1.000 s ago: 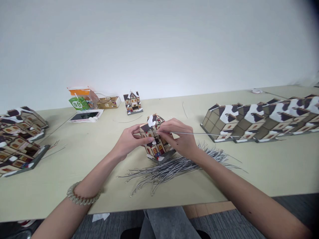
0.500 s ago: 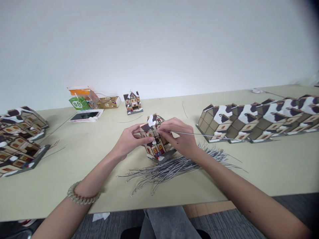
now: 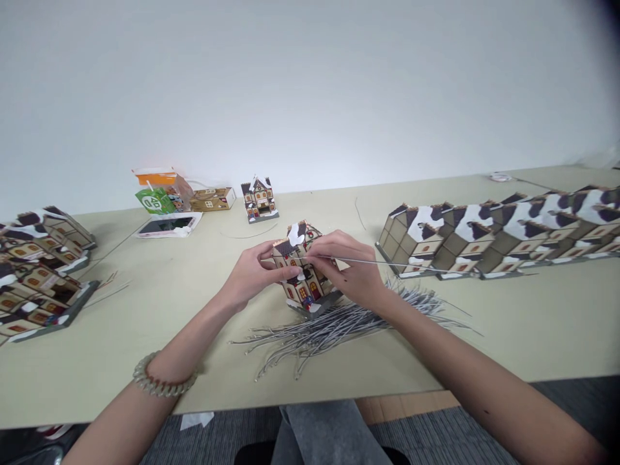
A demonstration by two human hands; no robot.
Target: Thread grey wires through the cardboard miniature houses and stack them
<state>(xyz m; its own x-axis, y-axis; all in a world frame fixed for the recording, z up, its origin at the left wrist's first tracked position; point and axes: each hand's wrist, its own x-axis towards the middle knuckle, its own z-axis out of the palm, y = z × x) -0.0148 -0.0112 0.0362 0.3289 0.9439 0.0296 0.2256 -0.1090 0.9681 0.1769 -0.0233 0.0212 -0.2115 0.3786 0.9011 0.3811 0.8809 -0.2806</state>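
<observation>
A small model house [image 3: 306, 284] with a snowy dark roof stands tilted in front of me, at the middle of the table. My left hand [image 3: 254, 274] grips its left side, the thumb lying across the front wall. Between the thumb and fingers of my right hand [image 3: 346, 261] is a thin grey wire [image 3: 382, 263]. One end of the wire is at the front of the house, and the rest stretches out to the right. Just below the house lies a loose bundle of similar grey wires [image 3: 334, 332], partly covered by my right forearm.
A row of model houses [image 3: 458, 239] lines the right side; more houses [image 3: 43, 294] stand at left. At the back are a single house [image 3: 260, 200], a phone [image 3: 167, 225], a green packet [image 3: 155, 201] and a gold box [image 3: 212, 199]. Stray wires lie about the table [image 3: 159, 290].
The wire's near end has shifted slightly; half a second ago it showed further left across the front of the house. Both hands keep nearly the same place and hold.
</observation>
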